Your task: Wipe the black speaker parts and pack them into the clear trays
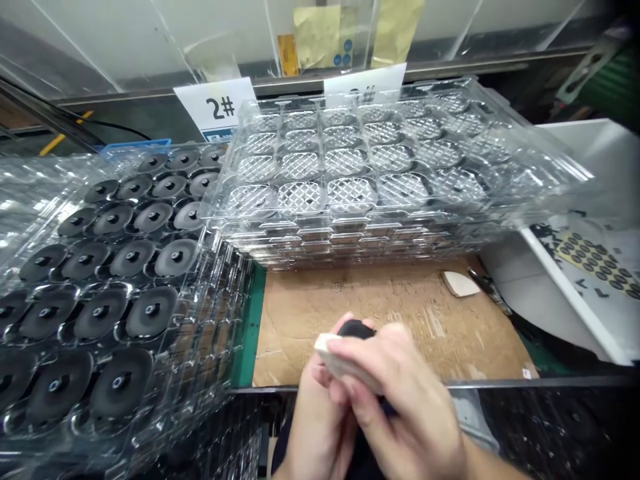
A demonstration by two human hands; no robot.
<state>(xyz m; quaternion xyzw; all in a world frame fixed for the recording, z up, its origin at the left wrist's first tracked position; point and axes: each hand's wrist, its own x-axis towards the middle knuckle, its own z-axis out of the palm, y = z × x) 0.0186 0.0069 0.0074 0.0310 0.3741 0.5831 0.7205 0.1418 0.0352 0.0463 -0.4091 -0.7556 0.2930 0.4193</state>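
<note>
Close together at the front edge of the brown board (pixel 350 293) are my two hands. My right hand (pixel 400 393) is closed on a pale block with a white end (pixel 325 343), which looks like a sanding or wiping block. Behind and below it, my left hand (pixel 325 407) is closed round a dark rounded part (pixel 356 328), mostly hidden by my fingers and the block. The block lies against or just over the dark part; whether they touch is hidden.
Clear trays of round black parts (pixel 133 257) stand at the left. A stack of clear plastic trays (pixel 350 160) rises behind the board. At right is a white bin (pixel 565 287) with a sticker sheet (pixel 593 260). A white piece (pixel 460 283) and tweezers (pixel 490 291) lie near the board's right side.
</note>
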